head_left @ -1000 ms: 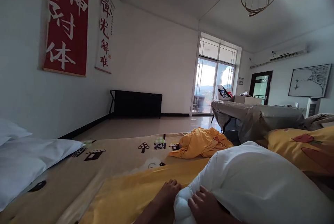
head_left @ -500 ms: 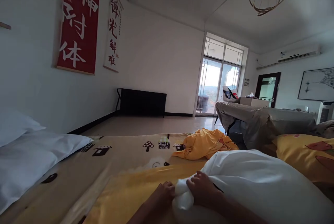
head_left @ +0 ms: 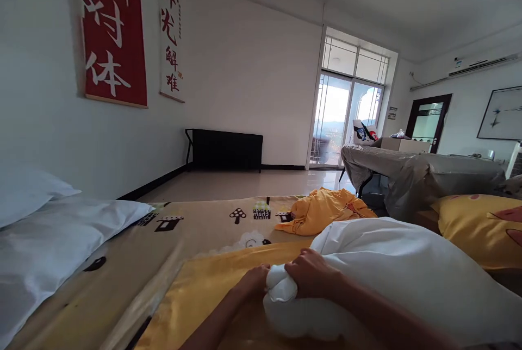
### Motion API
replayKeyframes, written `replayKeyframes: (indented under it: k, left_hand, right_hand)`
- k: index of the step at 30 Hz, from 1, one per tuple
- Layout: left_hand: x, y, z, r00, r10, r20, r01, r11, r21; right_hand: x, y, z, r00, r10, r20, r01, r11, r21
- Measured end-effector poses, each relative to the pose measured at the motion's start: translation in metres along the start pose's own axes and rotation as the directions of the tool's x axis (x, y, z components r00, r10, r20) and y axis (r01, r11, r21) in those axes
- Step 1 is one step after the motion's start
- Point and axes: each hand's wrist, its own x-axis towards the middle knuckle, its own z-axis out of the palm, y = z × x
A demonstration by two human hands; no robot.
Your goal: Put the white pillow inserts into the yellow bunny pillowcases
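Observation:
A large white pillow [head_left: 399, 274] lies at the lower right on a yellow cloth [head_left: 204, 285]. Near its left end, my right hand [head_left: 312, 274] is closed round the white fabric. My left hand [head_left: 255, 280] grips the same bunched end from the left, its fingertips partly hidden. A small white bulge of the pillow shows between the two hands. Beyond the pillow, a crumpled orange cloth [head_left: 326, 211] rests on the patterned beige sheet [head_left: 212, 225].
White pillows [head_left: 49, 247] lie at the left. A yellow patterned pillow [head_left: 477, 225] sits at the right edge. Behind are a plastic-covered table [head_left: 408, 168] and a black folded panel [head_left: 227, 149] by the wall.
The view has tilted down slightly, so the room sits higher in the picture. Both hands keep hold of the pillow end, and more of the pillow's underside shows below them.

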Motion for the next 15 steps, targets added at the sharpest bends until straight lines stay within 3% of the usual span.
replayKeyframes:
  k: [5,15]
  left_hand:
    - [0.005,-0.004,-0.005,0.999,-0.037,0.018,0.036,0.998,0.060]
    - [0.033,0.041,-0.003,0.989,-0.144,0.016,0.137,0.966,0.220]
  right_hand:
    - [0.008,-0.036,0.029,0.994,-0.109,0.029,0.108,0.994,0.014]
    - [-0.011,-0.064,0.011,0.972,-0.186,0.142,0.181,0.982,0.049]
